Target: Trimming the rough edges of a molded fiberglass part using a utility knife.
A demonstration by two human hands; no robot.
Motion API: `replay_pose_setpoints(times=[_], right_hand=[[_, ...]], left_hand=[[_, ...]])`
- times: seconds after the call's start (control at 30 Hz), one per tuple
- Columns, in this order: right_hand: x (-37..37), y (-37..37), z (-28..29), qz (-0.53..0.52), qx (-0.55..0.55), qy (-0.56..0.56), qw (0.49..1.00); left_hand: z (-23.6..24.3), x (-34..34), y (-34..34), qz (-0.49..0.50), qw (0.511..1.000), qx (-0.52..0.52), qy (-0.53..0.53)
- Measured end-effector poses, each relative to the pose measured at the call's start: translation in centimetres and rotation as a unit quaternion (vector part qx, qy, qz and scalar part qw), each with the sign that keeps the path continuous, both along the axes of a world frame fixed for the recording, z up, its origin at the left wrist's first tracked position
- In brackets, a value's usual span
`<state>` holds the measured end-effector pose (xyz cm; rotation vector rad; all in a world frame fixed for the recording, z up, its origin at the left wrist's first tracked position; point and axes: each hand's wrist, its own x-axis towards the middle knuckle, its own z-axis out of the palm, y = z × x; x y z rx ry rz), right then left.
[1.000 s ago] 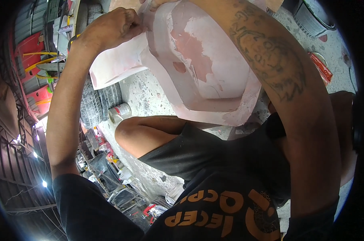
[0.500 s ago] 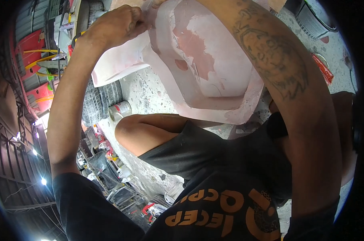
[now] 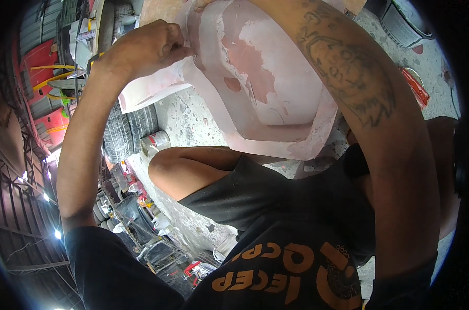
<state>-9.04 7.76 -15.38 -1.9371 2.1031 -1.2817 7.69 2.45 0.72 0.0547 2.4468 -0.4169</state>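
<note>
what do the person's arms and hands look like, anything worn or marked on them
Both arms are bare up to short black sleeves. The left hand wears no glove, ring or watch. The right forearm carries a large dark tattoo of lettering and a patterned figure. The right hand is out of view.

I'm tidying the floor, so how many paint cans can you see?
1: a paint can stands on the concrete floor beside the stacked tyres, below the pink panel. Others may be hidden in the clutter.

Left hand (image 3: 154,46) pinching rim of pink moulded panel (image 3: 265,88), tattooed right forearm (image 3: 358,88) across it
</note>
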Motion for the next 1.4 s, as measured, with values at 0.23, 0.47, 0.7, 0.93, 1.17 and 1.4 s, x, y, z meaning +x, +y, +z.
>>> replay_pose_setpoints(times=[0.23,0.47,0.7,0.93,1.17,1.4], right_hand=[[0.2,-0.2,0.5,0.003,0.011,-0.006,1.0],[0.0,0.1,-0.2,-0.004,-0.002,-0.008,1.0],[-0.1,0.1,0.1,0.002,0.012,-0.007,1.0],[-0.6,0.4,0.8,0.061,-0.115,-0.043,0.991],[7.9,2.3,6.2,0.152,0.184,-0.16,0.958],[18.9,7.8,1.5,-0.031,0.096,-0.182,0.978]], left_hand=[[-0.9,0.0,-1.7,-0.013,1.0,0.011,0.015],[0.2,-0.1,1.7,0.063,0.996,-0.007,-0.06],[1.2,0.8,-1.1,0.105,0.989,0.09,-0.043],[4.1,8.2,-2.3,0.256,0.926,0.226,0.162],[0.4,21.5,3.2,0.507,0.649,0.411,0.39],[-5.9,27.2,5.7,0.531,0.499,0.5,0.468]])
